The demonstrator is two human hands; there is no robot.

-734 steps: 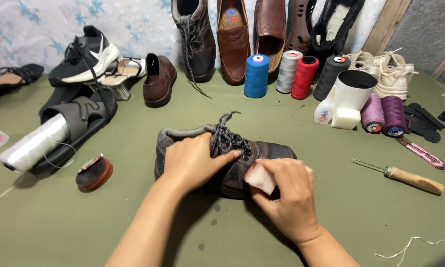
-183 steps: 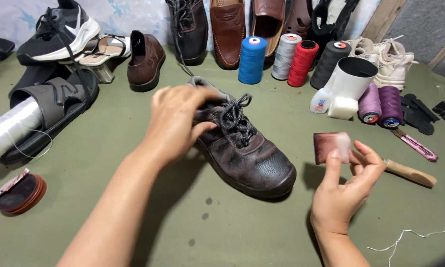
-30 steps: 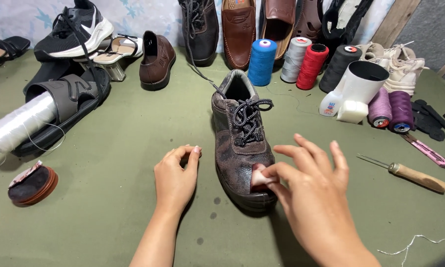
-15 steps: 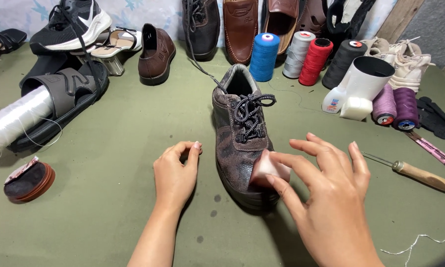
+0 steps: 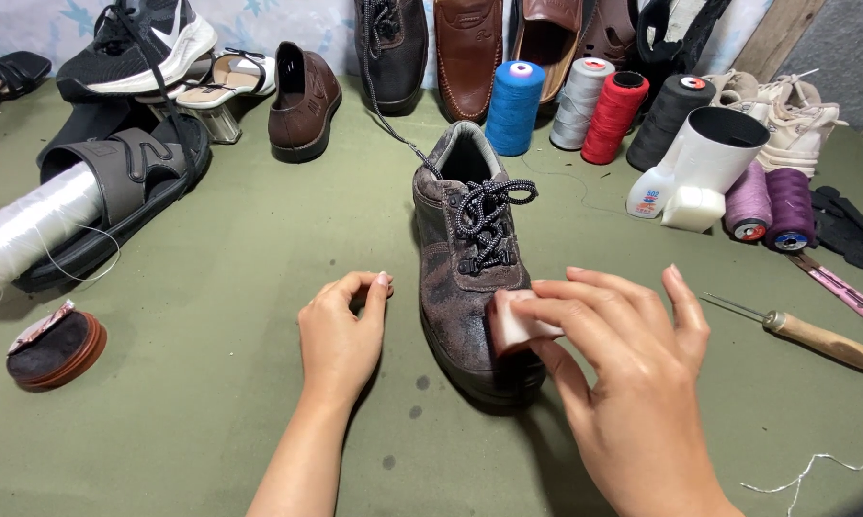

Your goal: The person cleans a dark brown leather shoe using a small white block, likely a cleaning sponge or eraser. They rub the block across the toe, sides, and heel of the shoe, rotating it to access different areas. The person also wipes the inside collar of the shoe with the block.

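Note:
A worn brown lace-up shoe [image 5: 465, 258] stands upright in the middle of the green table, toe toward me. My right hand [image 5: 623, 369] holds a small pale block [image 5: 516, 321] against the right side of its toe. My left hand [image 5: 340, 335] rests loosely curled on the table just left of the shoe, close to its side, holding nothing.
Thread spools [image 5: 514, 107] in blue, grey, red, black and purple stand behind the shoe, with a white cup [image 5: 714, 153] and a small bottle [image 5: 648, 191]. An awl [image 5: 815, 337] lies at right. Several shoes [image 5: 302, 96] line the back, a white spool [image 5: 31, 222] and round tin [image 5: 53, 347] at left.
My right hand with the block has slid a little along the toe. The left hand stays beside the shoe. The view has shifted slightly.

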